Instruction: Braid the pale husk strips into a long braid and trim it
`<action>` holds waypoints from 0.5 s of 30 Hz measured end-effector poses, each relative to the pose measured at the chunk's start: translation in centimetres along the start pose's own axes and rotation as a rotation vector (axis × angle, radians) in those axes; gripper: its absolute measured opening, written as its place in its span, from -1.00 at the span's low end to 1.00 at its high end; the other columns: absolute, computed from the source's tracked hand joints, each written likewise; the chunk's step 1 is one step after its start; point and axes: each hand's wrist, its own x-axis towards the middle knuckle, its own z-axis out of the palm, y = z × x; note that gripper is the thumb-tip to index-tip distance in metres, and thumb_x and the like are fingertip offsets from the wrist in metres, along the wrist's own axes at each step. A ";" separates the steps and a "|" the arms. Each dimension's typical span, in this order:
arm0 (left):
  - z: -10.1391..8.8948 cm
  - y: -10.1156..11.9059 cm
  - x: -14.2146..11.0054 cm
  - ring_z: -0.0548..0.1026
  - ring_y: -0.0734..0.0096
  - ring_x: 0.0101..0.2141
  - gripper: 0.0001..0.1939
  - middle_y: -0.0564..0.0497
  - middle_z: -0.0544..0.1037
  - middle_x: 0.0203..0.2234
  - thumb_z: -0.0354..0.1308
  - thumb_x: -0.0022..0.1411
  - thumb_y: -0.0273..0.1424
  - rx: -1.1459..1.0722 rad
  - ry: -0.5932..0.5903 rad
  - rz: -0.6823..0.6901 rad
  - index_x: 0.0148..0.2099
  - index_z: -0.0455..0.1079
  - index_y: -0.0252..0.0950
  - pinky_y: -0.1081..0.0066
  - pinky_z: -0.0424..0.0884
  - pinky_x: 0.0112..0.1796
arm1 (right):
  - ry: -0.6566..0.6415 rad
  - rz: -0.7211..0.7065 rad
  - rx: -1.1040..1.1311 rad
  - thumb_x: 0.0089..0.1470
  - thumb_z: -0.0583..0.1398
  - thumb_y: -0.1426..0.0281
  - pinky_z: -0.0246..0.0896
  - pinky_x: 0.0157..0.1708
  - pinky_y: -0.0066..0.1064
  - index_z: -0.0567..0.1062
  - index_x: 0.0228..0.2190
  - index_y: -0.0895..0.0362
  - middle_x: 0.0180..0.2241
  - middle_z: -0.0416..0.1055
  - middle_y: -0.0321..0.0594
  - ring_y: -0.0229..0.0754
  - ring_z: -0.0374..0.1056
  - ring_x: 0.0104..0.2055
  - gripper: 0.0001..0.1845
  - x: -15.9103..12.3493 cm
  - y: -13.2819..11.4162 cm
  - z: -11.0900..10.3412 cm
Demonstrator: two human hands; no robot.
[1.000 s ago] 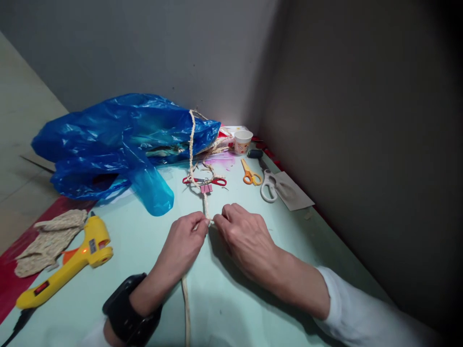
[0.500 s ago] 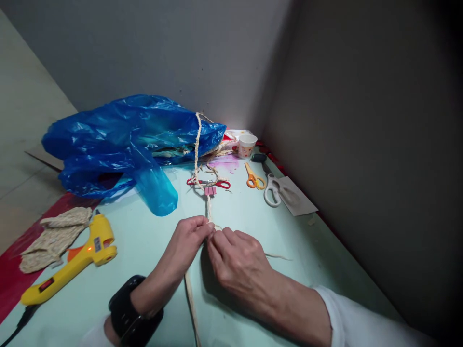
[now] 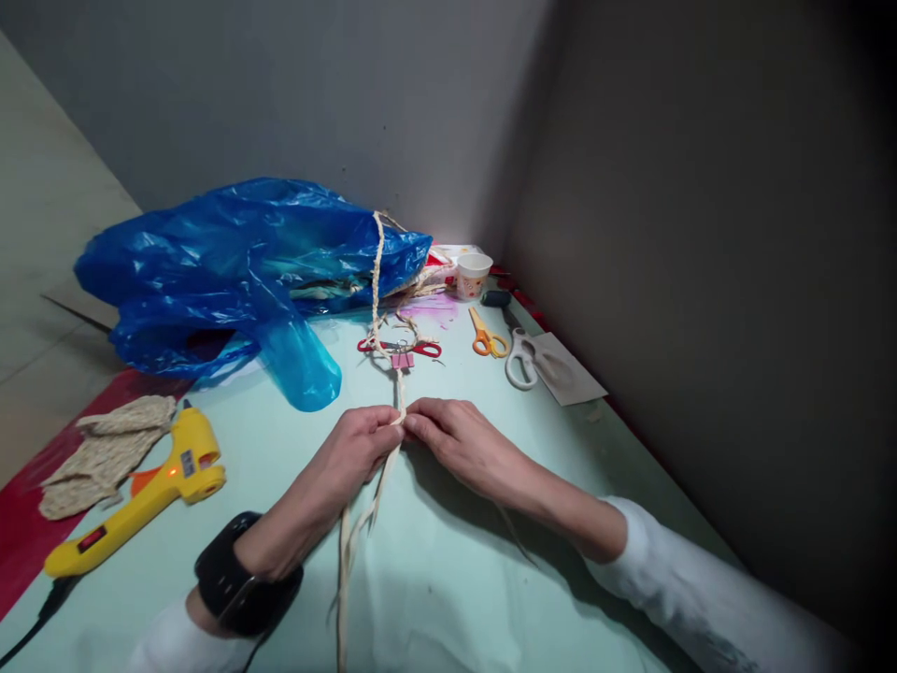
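A pale straw-coloured braid runs toward me from a pink binder clip. At its near end my left hand pinches the strands between thumb and fingers. My right hand meets it from the other side, thumb and fingertips closed on the same spot. Loose fibre strands hang from under the left hand toward the table's near edge. Another thin strand trails out below the right hand. Beyond the clip, a finished length of braid rises onto the blue plastic bag.
On the left lie a yellow hot glue gun with its light lit and a woven straw piece. Red-handled scissors rest behind the clip. Orange scissors, white-handled scissors, a paper cup and a card stand right.
My right hand has rolled from knuckles-up to a flatter pinch beside the left. Strands now hang in front of the left hand, and the strand on the right has swung nearer me.
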 end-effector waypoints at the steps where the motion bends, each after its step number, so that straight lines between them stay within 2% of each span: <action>1: 0.0 0.0 0.0 -0.01 0.56 -0.63 -0.87 0.21 0.09 -0.69 0.00 0.09 -0.40 0.057 0.021 0.022 -0.49 0.24 -0.28 0.49 -0.09 -0.59 | 0.021 -0.001 -0.006 0.23 0.00 0.37 -0.03 -0.39 -0.47 0.49 -0.44 0.19 -0.46 0.43 -0.26 -0.31 0.21 -0.42 -0.67 0.1 0.1 0.2; 3: -0.1 0.0 0.0 0.09 0.52 -0.59 -0.84 0.17 0.18 -0.66 -0.02 0.09 -0.39 0.207 0.051 0.083 -0.50 0.27 -0.29 0.48 0.00 -0.55 | 0.022 0.000 0.009 0.17 0.04 0.41 -0.06 -0.42 -0.48 0.51 -0.48 0.20 -0.53 0.39 -0.30 -0.33 0.16 -0.46 -0.69 0.3 0.5 0.5; 6: 0.0 -0.1 -0.1 0.20 0.43 -0.52 -0.78 0.11 0.28 -0.62 -0.06 0.14 -0.36 0.465 0.107 0.145 -0.52 0.27 -0.27 0.44 0.08 -0.48 | 0.034 0.039 0.078 0.12 0.06 0.39 -0.13 -0.49 -0.48 0.52 -0.53 0.21 -0.64 0.22 -0.37 -0.35 0.06 -0.52 -0.69 0.4 1.2 0.9; 9: 0.5 0.1 -0.5 0.25 0.38 -0.51 -0.72 0.07 0.33 -0.62 -0.09 0.21 -0.34 0.701 0.183 0.138 -0.53 0.23 -0.25 0.41 0.10 -0.45 | 0.069 0.070 0.194 0.11 0.06 0.33 -0.16 -0.52 -0.49 0.48 -0.56 0.21 -0.63 0.08 -0.37 -0.35 -0.02 -0.52 -0.67 0.4 1.9 1.6; 12: 1.1 0.5 -1.1 0.32 0.35 -0.50 -0.70 0.01 0.43 -0.57 -0.15 0.27 -0.37 0.861 0.225 0.132 -0.49 0.26 -0.25 0.39 0.11 -0.42 | 0.095 0.091 0.299 0.08 0.07 0.30 -0.17 -0.53 -0.49 0.42 -0.58 0.20 -0.60 0.04 -0.36 -0.34 -0.06 -0.50 -0.69 0.3 2.1 2.1; 15: 1.3 1.0 -1.7 0.40 0.29 -0.47 -0.67 -0.06 0.51 -0.51 -0.19 0.30 -0.38 1.010 0.249 0.127 -0.42 0.32 -0.25 0.37 0.10 -0.42 | 0.139 0.093 0.285 0.07 0.07 0.32 -0.20 -0.55 -0.49 0.36 -0.63 0.20 -0.60 0.00 -0.36 -0.35 -0.09 -0.51 -0.69 0.1 1.7 2.1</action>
